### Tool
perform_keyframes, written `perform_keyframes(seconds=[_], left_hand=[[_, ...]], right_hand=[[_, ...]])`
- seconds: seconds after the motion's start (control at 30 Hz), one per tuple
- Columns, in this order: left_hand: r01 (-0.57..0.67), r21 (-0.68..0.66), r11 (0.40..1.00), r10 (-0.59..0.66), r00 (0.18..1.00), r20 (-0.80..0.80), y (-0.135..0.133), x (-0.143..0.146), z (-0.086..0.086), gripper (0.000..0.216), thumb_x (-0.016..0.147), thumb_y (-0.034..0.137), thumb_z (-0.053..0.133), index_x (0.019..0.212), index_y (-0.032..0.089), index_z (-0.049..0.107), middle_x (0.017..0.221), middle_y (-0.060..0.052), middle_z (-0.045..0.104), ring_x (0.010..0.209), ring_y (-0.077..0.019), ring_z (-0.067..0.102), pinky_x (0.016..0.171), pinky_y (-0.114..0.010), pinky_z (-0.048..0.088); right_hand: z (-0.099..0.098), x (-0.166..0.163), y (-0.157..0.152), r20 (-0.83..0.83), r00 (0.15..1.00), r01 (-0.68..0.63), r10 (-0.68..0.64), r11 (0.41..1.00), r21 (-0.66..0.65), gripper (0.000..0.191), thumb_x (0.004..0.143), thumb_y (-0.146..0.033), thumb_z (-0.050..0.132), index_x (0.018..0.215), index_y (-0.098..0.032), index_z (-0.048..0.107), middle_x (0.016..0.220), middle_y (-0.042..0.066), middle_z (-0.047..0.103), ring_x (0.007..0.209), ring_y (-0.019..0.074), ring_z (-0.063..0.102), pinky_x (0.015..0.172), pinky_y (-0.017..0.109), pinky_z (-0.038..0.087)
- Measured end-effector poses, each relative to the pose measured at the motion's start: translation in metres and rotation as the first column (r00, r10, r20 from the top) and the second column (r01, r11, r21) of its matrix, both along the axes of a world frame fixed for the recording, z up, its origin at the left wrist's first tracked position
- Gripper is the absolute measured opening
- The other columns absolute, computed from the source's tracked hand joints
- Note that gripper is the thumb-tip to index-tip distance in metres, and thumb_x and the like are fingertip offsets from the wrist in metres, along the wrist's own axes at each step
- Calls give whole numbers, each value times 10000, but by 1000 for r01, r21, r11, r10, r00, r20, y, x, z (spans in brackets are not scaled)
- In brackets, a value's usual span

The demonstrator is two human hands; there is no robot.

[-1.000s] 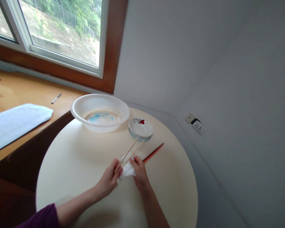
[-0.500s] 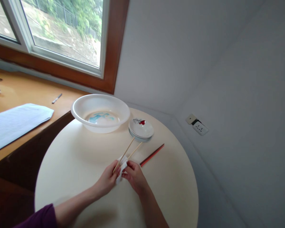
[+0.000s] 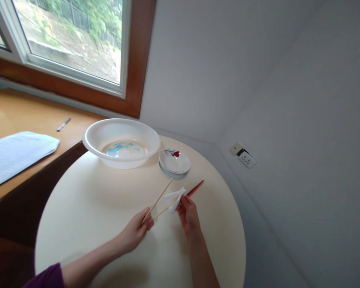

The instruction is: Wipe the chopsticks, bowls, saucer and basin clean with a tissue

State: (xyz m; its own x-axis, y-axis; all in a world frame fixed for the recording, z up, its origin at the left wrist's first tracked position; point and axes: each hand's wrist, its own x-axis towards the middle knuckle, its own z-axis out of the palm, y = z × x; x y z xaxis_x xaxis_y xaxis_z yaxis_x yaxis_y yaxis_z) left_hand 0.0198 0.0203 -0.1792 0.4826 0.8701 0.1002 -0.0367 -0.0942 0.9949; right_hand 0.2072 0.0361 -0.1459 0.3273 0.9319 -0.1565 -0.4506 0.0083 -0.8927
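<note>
Round cream table [image 3: 108, 200] in the window corner, seen from the head camera: a tissue worked along a pair of chopsticks.
Her left hand [image 3: 136, 230] is closed round the near ends of the pale chopsticks [image 3: 159, 201], which fan apart toward the stacked saucers [image 3: 174, 162] and the white basin [image 3: 91, 140]. The right hand [image 3: 188, 214] pinches a crumpled tissue [image 3: 174, 197]. Half a second ago it was bunched against the left fingers; now it has slid out to the far end of the nearer stick, so that stick has been wiped along its length while the other sits bare. Red chopsticks [image 3: 196, 188] lie just beyond the tissue. A pen [image 3: 63, 124] and paper [image 3: 15, 154] rest on the sill.
</note>
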Motion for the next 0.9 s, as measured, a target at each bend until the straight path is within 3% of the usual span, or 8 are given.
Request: perform_keyframes(seconds=[0.23,0.67,0.77,0.9], left_hand=[[66,-153,986,-51,994,97,0,2,9,357,772,432,511,609,236,262,521,86,289,448,-67,260,405,-190,209],[168,-389,906,-91,974,209,1,5,17,419,667,442,596,631,238,232,507,121,364,326,-3,175,315,-158,137],[187,-424,886,-93,968,232,1,5,18,448,649,453,615,643,241,220,505,129,378,311,3,168,301,-155,131],[187,-436,881,-76,963,260,2,6,17,448,639,424,630,646,241,221,501,133,385,304,7,168,293,-151,126]], right_hand=[[1,-3,0,27,994,108,-108,994,-5,406,463,-439,827,607,-150,582,504,-54,504,440,59,424,401,195,377],[-9,3,3,170,935,301,-311,950,79,360,556,-452,782,596,-159,578,524,-43,515,509,89,482,467,222,406],[-10,1,4,39,954,297,-299,954,42,357,521,-423,813,626,-166,587,530,-55,520,494,72,480,466,205,423],[-10,-4,5,-190,971,144,-146,989,-26,374,486,-372,843,685,-176,594,525,-72,509,453,51,458,434,180,424]])
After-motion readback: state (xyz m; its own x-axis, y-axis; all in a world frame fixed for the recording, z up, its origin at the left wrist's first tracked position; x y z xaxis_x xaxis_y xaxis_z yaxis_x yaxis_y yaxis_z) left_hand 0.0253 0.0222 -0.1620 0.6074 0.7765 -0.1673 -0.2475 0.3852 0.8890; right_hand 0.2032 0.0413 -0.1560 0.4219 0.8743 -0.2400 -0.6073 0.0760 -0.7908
